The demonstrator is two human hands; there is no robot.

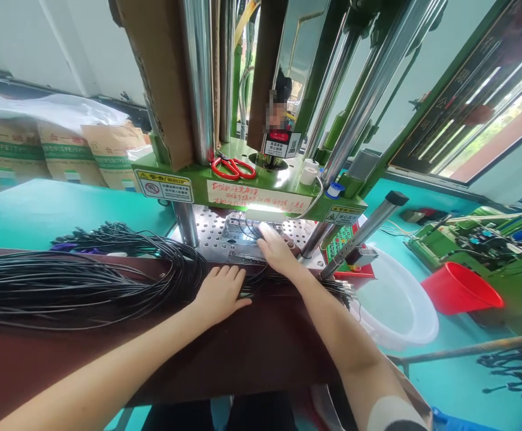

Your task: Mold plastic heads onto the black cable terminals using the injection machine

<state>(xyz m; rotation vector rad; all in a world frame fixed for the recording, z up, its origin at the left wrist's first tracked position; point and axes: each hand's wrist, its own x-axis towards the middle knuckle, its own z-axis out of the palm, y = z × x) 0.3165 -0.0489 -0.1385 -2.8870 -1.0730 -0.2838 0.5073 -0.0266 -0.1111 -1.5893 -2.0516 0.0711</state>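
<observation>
My left hand lies palm down at the front edge of the machine bed, beside the black cables. Its fingers are stretched out and its thumb points away to the right. My right hand reaches under the green press head, over the metal mold on the perforated plate. Thin dark cables loop over the mold near its fingertips. Glare and blur wash out those fingertips, so I cannot make out whether they grip a cable.
Red-handled scissors rest on the green press head. Steel columns flank the mold. To the right are a green button panel, a white tub and a red bucket. Paper sacks stand at the left.
</observation>
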